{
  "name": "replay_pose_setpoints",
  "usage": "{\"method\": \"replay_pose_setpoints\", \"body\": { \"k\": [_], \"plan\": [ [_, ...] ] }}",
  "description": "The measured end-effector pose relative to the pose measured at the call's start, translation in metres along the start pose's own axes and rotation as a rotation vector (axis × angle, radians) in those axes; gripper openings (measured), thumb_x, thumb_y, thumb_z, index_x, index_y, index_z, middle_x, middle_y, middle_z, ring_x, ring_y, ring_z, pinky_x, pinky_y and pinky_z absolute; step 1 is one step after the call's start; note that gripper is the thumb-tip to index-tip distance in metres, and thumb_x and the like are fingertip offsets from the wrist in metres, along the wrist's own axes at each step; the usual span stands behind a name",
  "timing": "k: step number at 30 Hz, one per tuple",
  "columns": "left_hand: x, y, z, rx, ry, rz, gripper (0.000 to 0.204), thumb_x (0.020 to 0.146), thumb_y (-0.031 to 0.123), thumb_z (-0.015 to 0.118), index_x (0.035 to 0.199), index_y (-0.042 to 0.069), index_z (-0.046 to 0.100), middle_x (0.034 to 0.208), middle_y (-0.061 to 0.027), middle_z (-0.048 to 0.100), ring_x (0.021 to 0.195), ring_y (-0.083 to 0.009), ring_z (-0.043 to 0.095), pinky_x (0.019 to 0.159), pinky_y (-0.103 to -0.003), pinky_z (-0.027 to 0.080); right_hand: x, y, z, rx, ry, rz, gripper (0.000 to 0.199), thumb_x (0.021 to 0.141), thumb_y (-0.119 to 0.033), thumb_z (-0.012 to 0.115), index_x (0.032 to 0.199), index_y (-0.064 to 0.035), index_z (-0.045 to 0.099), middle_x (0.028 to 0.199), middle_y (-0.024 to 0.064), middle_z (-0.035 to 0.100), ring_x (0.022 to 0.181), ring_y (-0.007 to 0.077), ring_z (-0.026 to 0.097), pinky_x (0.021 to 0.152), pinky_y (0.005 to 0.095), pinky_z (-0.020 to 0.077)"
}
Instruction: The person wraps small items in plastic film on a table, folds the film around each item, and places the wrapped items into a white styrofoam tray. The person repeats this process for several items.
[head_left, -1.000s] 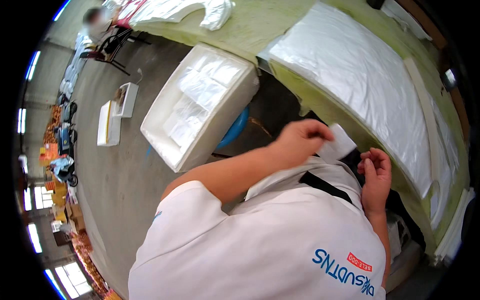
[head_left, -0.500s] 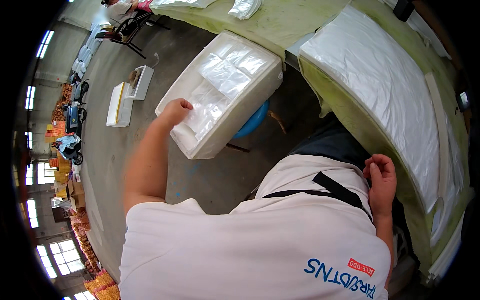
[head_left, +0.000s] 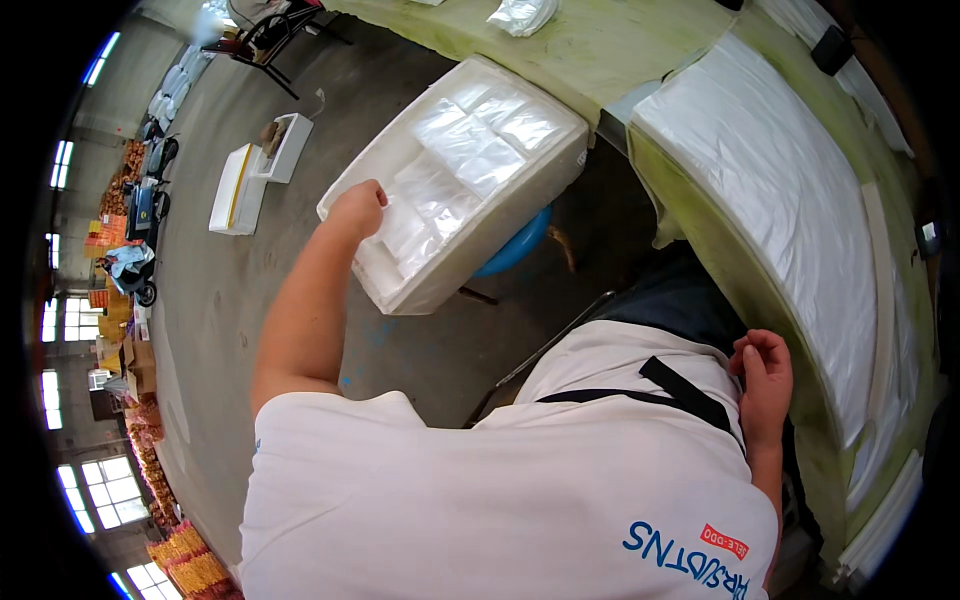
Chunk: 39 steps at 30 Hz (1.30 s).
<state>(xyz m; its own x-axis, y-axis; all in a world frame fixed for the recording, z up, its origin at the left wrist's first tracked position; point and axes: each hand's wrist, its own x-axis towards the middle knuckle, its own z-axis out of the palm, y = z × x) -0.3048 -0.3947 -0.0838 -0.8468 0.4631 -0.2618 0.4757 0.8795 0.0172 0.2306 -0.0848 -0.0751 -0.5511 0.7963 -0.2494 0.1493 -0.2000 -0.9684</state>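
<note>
A long white foam box stands on a blue stool, with stacks of clear plastic bags lying inside it. My left hand reaches over the near left side of the box. Its fingers are curled in at the edge of the lower bags, and what they pinch, if anything, is hidden. Down by my waist, my right hand hangs beside the green-covered table with its fingers loosely curled in. Nothing shows in it.
A white plastic sheet covers much of the green-covered table at right. On the far tabletop lies a folded plastic bundle. Two small white boxes sit on the floor at left, near a dark chair.
The whole view has shifted, so the box and table appear a little farther right. My left fingers have curled in more at the bags. My right hand stays by my waist.
</note>
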Motion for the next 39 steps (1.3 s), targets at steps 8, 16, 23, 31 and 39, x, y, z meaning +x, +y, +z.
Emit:
{"method": "replay_pose_setpoints", "body": {
  "k": [8,16,23,31,39],
  "plan": [
    [0.001,0.003,0.027,-0.107,-0.154,0.057,0.018,0.082,0.005,0.061,0.097,0.009,0.070,0.103,-0.0145,0.073,0.100,-0.0353,0.068,0.085,-0.041,0.053,0.006,-0.003,0.009,-0.030,-0.030,0.029,0.016,0.101,-0.002,0.053,0.116,-0.0040,0.060,0.102,0.0051,0.065,0.081,0.0093,0.056,0.074,0.0261,0.0483],
    [-0.008,0.006,0.040,-0.117,-0.182,0.068,0.038,0.082,0.005,0.067,0.119,0.010,0.063,0.117,-0.0153,0.070,0.109,-0.0349,0.066,0.091,-0.041,0.052,0.013,-0.004,0.015,-0.028,-0.062,0.063,0.016,0.100,-0.003,0.059,0.116,-0.0043,0.061,0.102,0.0050,0.066,0.081,0.0091,0.058,0.074,0.0250,0.0500],
    [-0.024,0.025,0.012,-0.170,-0.268,0.091,0.065,0.076,0.019,0.081,0.133,0.005,0.055,0.126,-0.0207,0.066,0.116,-0.0368,0.063,0.099,-0.041,0.051,0.014,-0.002,0.015,-0.041,-0.071,0.057,0.016,0.100,-0.004,0.060,0.116,-0.0041,0.061,0.102,0.0054,0.066,0.081,0.0092,0.058,0.074,0.0251,0.0501],
    [-0.024,0.027,0.019,-0.028,-0.192,0.079,0.084,0.071,0.031,0.088,0.143,0.009,0.050,0.131,-0.0199,0.063,0.120,-0.0369,0.061,0.102,-0.043,0.050,0.012,-0.003,0.015,-0.071,-0.053,0.087,0.016,0.101,-0.004,0.056,0.117,-0.0052,0.061,0.101,0.0042,0.065,0.080,0.0087,0.057,0.073,0.0254,0.0490],
    [-0.025,0.026,0.013,0.009,-0.279,0.102,0.086,0.068,0.038,0.089,0.142,0.009,0.055,0.132,-0.0181,0.062,0.123,-0.0357,0.060,0.105,-0.043,0.049,0.013,-0.002,0.016,-0.058,-0.062,0.119,0.016,0.100,-0.006,0.060,0.116,-0.0056,0.062,0.103,0.0036,0.066,0.085,0.0090,0.059,0.078,0.0250,0.0503]
  ]
}}
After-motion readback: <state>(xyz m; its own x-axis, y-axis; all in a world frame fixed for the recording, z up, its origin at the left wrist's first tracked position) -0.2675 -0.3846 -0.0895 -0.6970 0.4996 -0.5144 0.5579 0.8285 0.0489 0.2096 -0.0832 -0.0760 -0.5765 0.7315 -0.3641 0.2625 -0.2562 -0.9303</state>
